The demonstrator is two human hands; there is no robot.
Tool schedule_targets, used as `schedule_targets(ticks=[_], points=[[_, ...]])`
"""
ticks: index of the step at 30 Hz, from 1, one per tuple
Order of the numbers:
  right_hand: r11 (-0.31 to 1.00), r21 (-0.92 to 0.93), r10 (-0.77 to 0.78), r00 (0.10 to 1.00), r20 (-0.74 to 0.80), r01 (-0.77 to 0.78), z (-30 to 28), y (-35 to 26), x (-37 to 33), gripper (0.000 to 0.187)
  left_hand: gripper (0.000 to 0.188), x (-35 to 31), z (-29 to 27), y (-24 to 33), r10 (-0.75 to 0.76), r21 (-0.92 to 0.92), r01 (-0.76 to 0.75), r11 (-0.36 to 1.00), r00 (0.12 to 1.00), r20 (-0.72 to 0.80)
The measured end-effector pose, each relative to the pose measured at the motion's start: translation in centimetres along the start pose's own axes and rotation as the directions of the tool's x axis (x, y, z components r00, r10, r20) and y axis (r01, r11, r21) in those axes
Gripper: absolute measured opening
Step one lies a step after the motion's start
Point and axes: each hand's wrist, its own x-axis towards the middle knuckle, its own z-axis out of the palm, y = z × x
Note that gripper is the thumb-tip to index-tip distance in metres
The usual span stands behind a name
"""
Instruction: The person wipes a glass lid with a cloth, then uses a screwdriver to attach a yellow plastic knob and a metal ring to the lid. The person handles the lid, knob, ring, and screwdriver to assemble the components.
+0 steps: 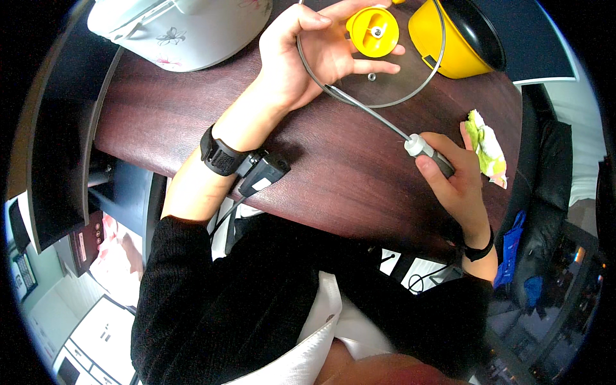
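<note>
My left hand [314, 54] is palm up beneath a clear glass lid [410, 80] with a thin steel rim. Its spread fingers support the lid around the yellow knob [374, 32], seen through the glass with a screw at its centre. A small metal-ringed vent [372, 77] shows in the glass. My right hand [455, 179] grips a screwdriver [431, 156] by its grey handle with a white collar. The steel shaft slants up and left, its dark tip at the lid's near rim by my left palm, away from the screw.
A yellow pot [449, 48] with a black inside stands at the far right. At the far left is a white flower-printed pot [192, 38]. A green and white cloth [486, 147] lies beside my right hand on the dark reddish table [333, 192]. A cabled black device [266, 172] sits at my left wrist.
</note>
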Motion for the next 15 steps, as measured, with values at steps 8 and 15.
schedule_targets(ticks=[8, 15], points=[[0.997, 0.074, 0.033, 0.999, 0.013, -0.034, 0.63, 0.28, 0.19, 0.022, 0.077, 0.11, -0.38, 0.31, -0.008, 0.079, -0.002, 0.997, 0.991, 0.132], [0.983, 0.151, 0.094, 0.993, 0.071, -0.104, 0.26, 0.69, 0.02, 0.022, 0.076, -0.01, -0.38, 0.33, -0.018, 0.053, 0.01, 0.999, 0.99, 0.137]])
